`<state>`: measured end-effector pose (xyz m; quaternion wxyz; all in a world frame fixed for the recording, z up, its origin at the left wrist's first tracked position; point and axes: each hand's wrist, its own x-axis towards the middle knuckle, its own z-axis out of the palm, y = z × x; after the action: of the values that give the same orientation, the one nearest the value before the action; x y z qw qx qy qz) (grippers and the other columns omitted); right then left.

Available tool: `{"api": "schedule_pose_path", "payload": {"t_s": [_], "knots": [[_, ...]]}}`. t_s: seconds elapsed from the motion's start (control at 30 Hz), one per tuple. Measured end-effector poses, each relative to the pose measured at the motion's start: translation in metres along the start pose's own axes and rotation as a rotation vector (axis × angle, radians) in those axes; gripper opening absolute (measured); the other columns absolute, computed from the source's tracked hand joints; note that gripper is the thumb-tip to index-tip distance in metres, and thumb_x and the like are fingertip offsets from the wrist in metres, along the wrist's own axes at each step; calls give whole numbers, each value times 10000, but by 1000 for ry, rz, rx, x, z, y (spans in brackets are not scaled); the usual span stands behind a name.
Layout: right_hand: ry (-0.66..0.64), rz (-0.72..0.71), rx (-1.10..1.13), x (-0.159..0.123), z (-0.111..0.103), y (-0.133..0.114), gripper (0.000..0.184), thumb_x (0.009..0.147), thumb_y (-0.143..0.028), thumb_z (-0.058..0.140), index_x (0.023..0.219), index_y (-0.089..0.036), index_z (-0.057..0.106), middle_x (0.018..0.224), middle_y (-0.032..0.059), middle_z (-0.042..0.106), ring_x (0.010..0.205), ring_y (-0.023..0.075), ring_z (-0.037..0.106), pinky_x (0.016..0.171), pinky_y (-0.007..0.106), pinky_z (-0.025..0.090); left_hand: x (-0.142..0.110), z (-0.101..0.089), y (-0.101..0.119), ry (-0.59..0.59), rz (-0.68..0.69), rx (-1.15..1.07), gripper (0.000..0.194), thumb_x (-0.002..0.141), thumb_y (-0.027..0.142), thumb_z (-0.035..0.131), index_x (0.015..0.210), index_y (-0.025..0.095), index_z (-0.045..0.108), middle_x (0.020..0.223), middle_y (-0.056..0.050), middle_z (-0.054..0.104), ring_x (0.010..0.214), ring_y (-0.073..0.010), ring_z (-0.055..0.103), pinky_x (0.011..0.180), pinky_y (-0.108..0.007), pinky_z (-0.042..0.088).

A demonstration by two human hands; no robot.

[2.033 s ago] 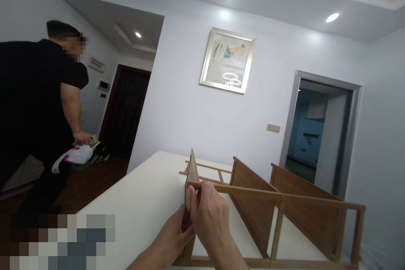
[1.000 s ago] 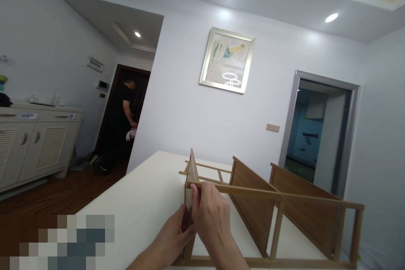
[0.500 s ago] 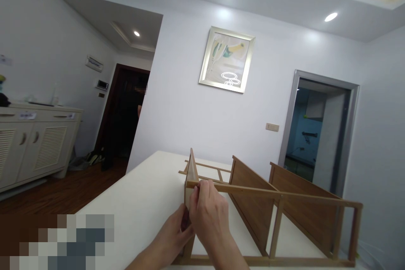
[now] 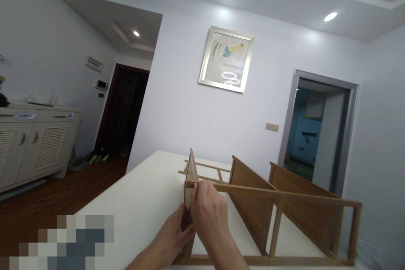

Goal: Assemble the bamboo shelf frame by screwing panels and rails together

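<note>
A wooden shelf rack (image 4: 278, 202) lies on its side on a white table (image 4: 142, 202); its brown boards (image 4: 253, 198) stand on edge between thin rails. My right hand (image 4: 210, 215) is closed around the near end of the top rail, at its joint with the nearest board (image 4: 190, 173), fingertips pinched at that joint. Below and left of it, my left hand (image 4: 174, 232) presses against that board's near edge, its fingers closed on the edge and partly hidden by my right hand.
A white louvred cabinet (image 4: 31, 139) stands at the left wall on a dark wood floor. A dark open doorway (image 4: 122, 109) is behind the table, a second doorway (image 4: 316, 135) at the right. A framed picture (image 4: 226, 59) hangs on the wall.
A person in black who stood close at the left walked off through the dark doorway and is gone from view. My hands and the rack have barely moved.
</note>
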<state>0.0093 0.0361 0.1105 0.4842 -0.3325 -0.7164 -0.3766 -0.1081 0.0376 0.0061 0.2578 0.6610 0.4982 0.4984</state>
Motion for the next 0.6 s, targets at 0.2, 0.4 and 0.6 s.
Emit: {"api": "schedule_pose_path", "payload": {"t_s": [0.2,0.4,0.6], "knots": [[1,-10,25,-3,-2,4,309,1021,-254,397,716,-227,439,590,-22,486,519,145,470,504,309,221,0,0,-3,3,-6,-1,374,840,569,571,843,212,459,766,19,524,703,-156,450,658,-283,361],[-17,35,124,-9,-12,7,260,1005,-309,434,766,-213,470,644,-18,541,526,130,491,510,277,274,-1,-1,4,-11,-15,11,405,837,607,549,863,209,480,789,9,544,720,-163,461,663,-287,366],[-14,87,206,-8,-14,8,158,986,-280,441,852,-209,486,698,-9,575,528,133,505,507,266,311,-1,-1,4,-13,-18,3,406,841,610,545,850,212,465,792,7,545,717,-163,464,663,-291,370]]}}
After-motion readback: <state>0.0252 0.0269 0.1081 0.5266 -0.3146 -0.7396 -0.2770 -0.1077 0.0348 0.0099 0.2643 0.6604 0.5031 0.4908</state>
